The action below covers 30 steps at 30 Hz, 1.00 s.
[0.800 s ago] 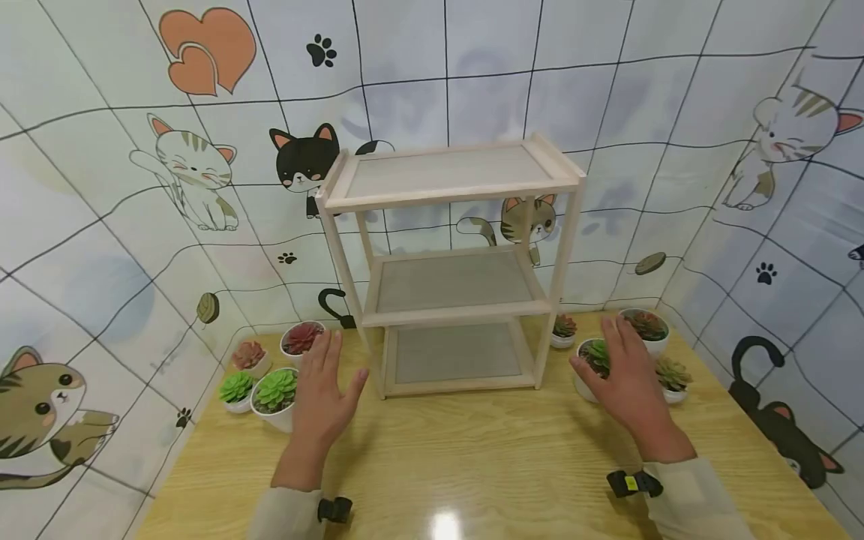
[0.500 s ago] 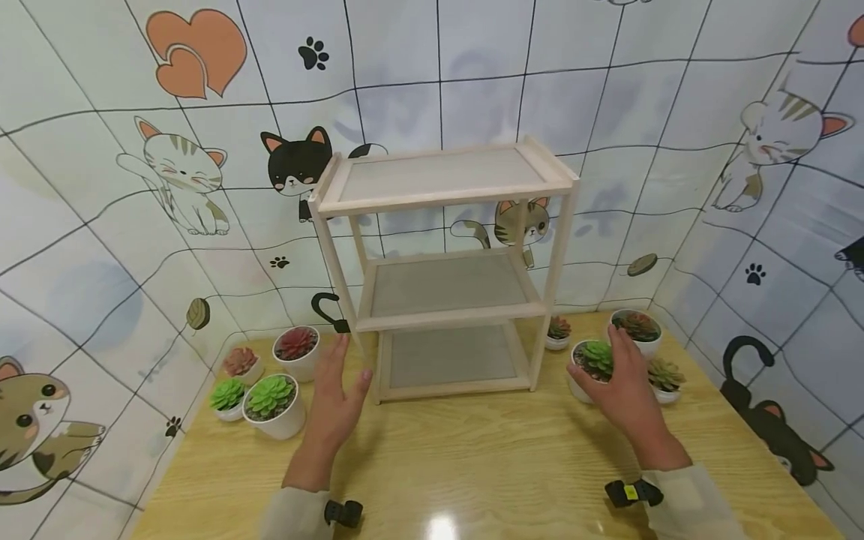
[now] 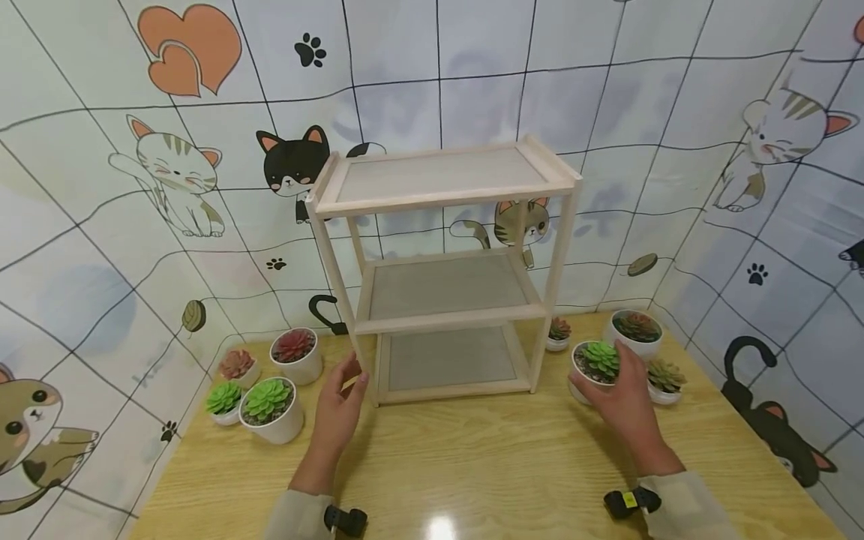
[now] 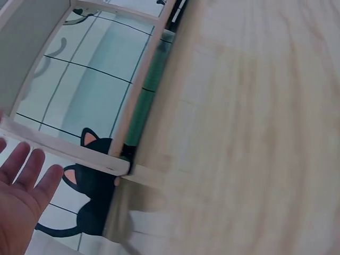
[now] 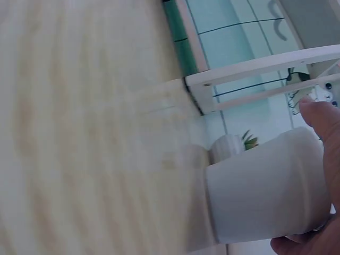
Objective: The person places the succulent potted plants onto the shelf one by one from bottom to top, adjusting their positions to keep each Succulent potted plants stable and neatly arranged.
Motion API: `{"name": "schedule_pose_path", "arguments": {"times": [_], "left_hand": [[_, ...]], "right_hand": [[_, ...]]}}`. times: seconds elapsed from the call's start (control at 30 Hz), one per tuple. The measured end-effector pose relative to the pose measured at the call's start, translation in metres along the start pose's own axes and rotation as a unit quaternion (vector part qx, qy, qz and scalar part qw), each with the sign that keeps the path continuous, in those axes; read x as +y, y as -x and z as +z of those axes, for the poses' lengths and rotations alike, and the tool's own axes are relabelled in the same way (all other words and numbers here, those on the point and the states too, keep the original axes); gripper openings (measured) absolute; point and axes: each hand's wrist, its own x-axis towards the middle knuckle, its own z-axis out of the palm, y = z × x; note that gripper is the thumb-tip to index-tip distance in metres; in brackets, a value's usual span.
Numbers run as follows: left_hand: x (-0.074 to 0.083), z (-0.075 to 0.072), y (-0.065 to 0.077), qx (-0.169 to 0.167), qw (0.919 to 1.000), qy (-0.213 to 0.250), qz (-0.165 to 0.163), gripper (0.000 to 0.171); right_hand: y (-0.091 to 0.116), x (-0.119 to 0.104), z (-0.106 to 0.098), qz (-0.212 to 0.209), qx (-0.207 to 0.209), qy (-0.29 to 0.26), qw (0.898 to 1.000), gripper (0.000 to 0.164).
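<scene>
My right hand point(image 3: 633, 409) is around a white pot with a green succulent point(image 3: 599, 361), right of the rack, its thumb on the near left side and fingers on the far right side. In the right wrist view this pot point(image 5: 260, 191) stands upright, with the thumb point(image 5: 319, 114) by its rim. My left hand point(image 3: 335, 414) holds nothing, its fingers loosely bent beside the front left leg of a three-tier pale wooden shelf rack point(image 3: 442, 319). The left wrist view shows that hand point(image 4: 24, 204) palm up close to the rack's frame point(image 4: 64, 146).
Left of the rack stand a dark red succulent point(image 3: 295, 356), a larger green one point(image 3: 271, 409), a small green one point(image 3: 223, 403) and a pink one point(image 3: 238, 367). On the right are a reddish-green succulent point(image 3: 634, 337), an olive one point(image 3: 665, 381) and a small red one point(image 3: 558, 334).
My right hand has lowered and its thumb and fingers have come in around the green succulent's pot. My left hand has lowered, moving away from the left pots, with its fingers bending.
</scene>
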Motion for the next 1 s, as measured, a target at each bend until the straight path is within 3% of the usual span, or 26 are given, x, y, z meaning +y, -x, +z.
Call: {"name": "schedule_pose_path", "arguments": {"times": [0.2, 0.4, 0.63, 0.87, 1.0], "left_hand": [[-0.015, 0.003, -0.005, 0.008, 0.9995, -0.025, -0.016, 0.038], [-0.022, 0.001, -0.009, 0.000, 0.9995, -0.011, -0.030, 0.037], [-0.026, 0.002, -0.012, -0.020, 0.9989, 0.012, -0.041, 0.040], [-0.027, 0.001, -0.010, -0.019, 0.9989, 0.009, -0.042, 0.040], [-0.028, 0.001, -0.011, -0.017, 0.9989, 0.013, -0.041, 0.039]], "right_hand": [[-0.003, 0.005, 0.003, 0.053, -0.006, -0.025, 0.998, 0.117], [-0.007, 0.011, -0.001, 0.102, -0.058, -0.058, 0.991, 0.122], [-0.005, 0.014, 0.001, 0.113, -0.046, -0.104, 0.987, 0.101], [-0.003, 0.016, 0.003, 0.123, -0.072, -0.111, 0.984, 0.110], [-0.003, 0.017, 0.005, 0.120, -0.067, -0.109, 0.985, 0.112]]}}
